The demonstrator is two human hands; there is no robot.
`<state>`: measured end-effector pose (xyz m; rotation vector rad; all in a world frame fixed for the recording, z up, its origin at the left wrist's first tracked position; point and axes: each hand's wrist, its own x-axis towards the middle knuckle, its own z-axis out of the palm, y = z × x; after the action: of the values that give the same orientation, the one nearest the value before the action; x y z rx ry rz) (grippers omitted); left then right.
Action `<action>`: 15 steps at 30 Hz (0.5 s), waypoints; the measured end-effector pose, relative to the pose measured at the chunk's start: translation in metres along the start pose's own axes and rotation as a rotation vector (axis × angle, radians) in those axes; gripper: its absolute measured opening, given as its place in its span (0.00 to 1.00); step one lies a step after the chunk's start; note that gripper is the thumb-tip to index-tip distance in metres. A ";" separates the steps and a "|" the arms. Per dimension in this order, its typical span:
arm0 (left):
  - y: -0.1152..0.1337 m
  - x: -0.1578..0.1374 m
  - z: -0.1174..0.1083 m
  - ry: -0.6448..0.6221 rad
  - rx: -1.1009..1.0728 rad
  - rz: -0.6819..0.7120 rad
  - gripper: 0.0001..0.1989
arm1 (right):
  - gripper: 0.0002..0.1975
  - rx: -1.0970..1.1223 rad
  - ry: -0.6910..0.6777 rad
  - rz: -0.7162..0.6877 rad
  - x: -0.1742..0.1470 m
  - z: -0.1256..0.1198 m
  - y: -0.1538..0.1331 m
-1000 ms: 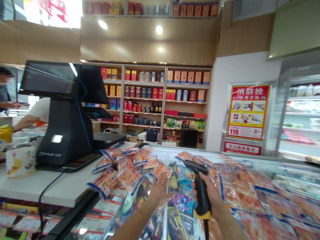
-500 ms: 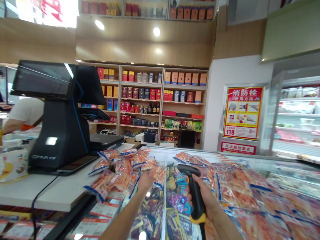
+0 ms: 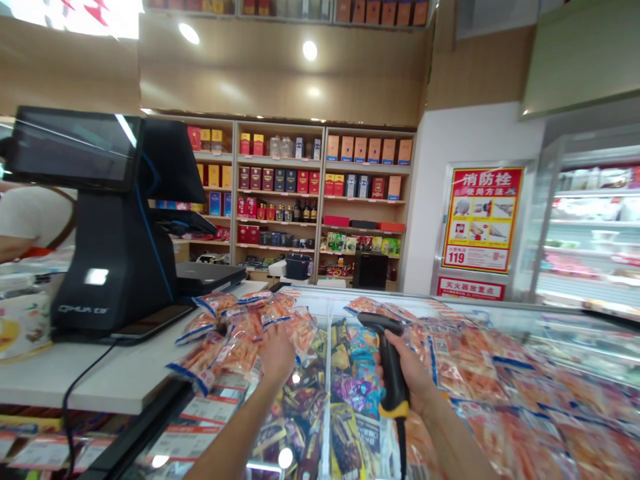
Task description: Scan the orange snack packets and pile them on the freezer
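Observation:
My right hand is wrapped around the handle of a black and yellow barcode scanner, its head tilted up and to the left. A cable hangs from its base. At the pile of clear, blue-edged food bags, my left hand has its fingers curled onto a bag of orange-coloured food. The fingertips are partly hidden behind the back of the hand. More bags of the same kind are spread to the right of the scanner. All lie on a glass-topped freezer with colourful ice-cream packs beneath.
A black point-of-sale terminal stands on the white counter at left, its cable hanging over the edge. Behind it, a person in a white top is partly visible. Shelves of boxes and bottles line the back wall.
My left hand has moved left and slightly up, from the right side of the pile onto its bags. The scanner stays in my right hand, shifted only slightly. The view has tilted a little.

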<state>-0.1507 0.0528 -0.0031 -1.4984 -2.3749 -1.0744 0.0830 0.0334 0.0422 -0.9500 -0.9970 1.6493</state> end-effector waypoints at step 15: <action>0.112 -0.108 0.044 -0.760 -0.360 0.294 0.33 | 0.14 -0.007 0.158 -0.130 -0.012 -0.061 -0.025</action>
<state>0.0069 0.0290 -0.0300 -2.6830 -2.3001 -1.0168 0.1500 0.0383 0.0444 -0.9836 -0.9374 1.4410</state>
